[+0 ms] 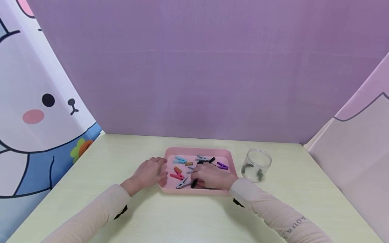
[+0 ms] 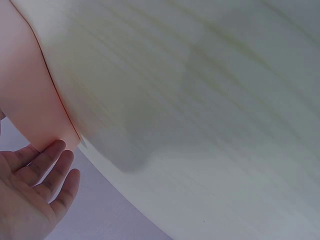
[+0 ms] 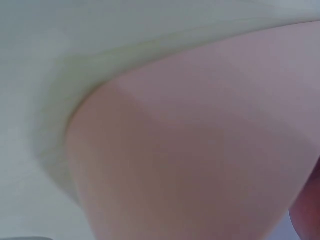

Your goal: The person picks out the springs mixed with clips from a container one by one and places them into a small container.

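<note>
My left hand rests against the left side of a shallow pink tray, fingers spread along its rim. In the left wrist view the fingertips touch the tray's outer wall, loosely bent. Over the front right of the tray is my right hand, its fingers reaching down among small things. A black piece shows right at its fingertips; I cannot tell whether they pinch it. Around lie a light blue clip, a red clip, a grey clip and a purple clip.
Right of the tray stands a clear round jar with a few dark pieces inside. Small brown pieces and another black piece lie in the tray. A purple backdrop rises behind the pale table.
</note>
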A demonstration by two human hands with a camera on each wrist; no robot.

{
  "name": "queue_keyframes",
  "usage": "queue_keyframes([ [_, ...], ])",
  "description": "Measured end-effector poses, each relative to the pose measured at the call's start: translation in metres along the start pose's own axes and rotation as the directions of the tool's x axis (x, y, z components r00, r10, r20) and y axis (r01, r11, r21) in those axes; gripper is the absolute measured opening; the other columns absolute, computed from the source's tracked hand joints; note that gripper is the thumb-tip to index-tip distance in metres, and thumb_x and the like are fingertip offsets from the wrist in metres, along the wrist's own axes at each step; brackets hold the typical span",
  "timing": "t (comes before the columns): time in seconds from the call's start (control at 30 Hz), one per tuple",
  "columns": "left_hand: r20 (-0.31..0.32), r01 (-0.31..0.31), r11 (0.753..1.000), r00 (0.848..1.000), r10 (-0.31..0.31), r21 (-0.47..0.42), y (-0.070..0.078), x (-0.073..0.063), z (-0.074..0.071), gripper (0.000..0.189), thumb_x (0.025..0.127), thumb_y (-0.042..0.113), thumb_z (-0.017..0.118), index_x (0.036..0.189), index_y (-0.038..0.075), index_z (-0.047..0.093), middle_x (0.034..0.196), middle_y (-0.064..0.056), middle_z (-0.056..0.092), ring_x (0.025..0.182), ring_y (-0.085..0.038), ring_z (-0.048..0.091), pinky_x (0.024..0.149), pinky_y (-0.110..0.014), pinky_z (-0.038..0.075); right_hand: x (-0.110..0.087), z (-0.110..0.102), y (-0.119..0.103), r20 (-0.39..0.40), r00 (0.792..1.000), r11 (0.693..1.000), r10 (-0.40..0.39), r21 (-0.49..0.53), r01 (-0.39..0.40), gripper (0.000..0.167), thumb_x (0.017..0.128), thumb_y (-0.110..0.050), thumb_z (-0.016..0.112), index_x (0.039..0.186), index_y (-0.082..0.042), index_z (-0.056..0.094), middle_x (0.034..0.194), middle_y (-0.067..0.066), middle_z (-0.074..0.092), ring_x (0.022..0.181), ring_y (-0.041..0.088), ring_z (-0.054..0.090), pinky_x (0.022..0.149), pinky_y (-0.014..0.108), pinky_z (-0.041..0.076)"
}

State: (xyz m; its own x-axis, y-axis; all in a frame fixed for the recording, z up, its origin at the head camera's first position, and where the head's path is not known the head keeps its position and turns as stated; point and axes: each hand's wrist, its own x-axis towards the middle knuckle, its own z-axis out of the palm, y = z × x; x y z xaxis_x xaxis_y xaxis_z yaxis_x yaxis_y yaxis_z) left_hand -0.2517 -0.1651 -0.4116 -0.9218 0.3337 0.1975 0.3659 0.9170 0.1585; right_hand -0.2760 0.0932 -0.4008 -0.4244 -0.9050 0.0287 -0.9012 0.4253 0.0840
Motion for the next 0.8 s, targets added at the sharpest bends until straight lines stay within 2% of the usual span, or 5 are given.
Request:
queue_keyframes([
  [0.27,-0.011,-0.014,1.0,1.0,0.014,0.007,-0.0012,-0.0003,0.0008,0.051,0.079,0.036,0.066,0.118,0.005,0.056,0.114,-0.011,0.061,0.099,-0.026,0.058,0.083,-0.042,0.051,0.0002,-0.001,-0.0007,-0.005,1.0,0.999,0.001,0.036,-0.001,0.002,0.084,-0.022,0.064,0.085,-0.023,0.065,0.087,-0.013,0.063,0.079,0.004,0.052,0.074,0.018,0.045],
  [0.53,-0.025,-0.029,1.0,0.999,0.029,0.007,-0.0009,-0.0015,0.0004,0.049,0.079,0.035,0.065,0.117,0.005,0.057,0.113,-0.011,0.062,0.098,-0.026,0.059,0.081,-0.041,0.052,-0.0016,-0.0008,-0.0002,-0.004,1.0,0.999,0.021,0.031,-0.021,0.003,0.084,-0.024,0.064,0.087,-0.023,0.066,0.09,-0.012,0.064,0.083,0.004,0.053,0.077,0.02,0.047],
  [0.8,-0.028,-0.03,0.999,0.999,0.031,0.019,-0.0008,-0.0014,-0.0001,0.05,0.079,0.036,0.065,0.117,0.005,0.057,0.112,-0.011,0.061,0.095,-0.025,0.058,0.08,-0.04,0.052,-0.0063,-0.0034,0.0034,0.008,0.998,0.997,0.068,0.044,-0.068,0.015,0.08,-0.035,0.067,0.09,-0.023,0.066,0.089,-0.011,0.063,0.08,0.002,0.052,0.077,0.018,0.047],
])
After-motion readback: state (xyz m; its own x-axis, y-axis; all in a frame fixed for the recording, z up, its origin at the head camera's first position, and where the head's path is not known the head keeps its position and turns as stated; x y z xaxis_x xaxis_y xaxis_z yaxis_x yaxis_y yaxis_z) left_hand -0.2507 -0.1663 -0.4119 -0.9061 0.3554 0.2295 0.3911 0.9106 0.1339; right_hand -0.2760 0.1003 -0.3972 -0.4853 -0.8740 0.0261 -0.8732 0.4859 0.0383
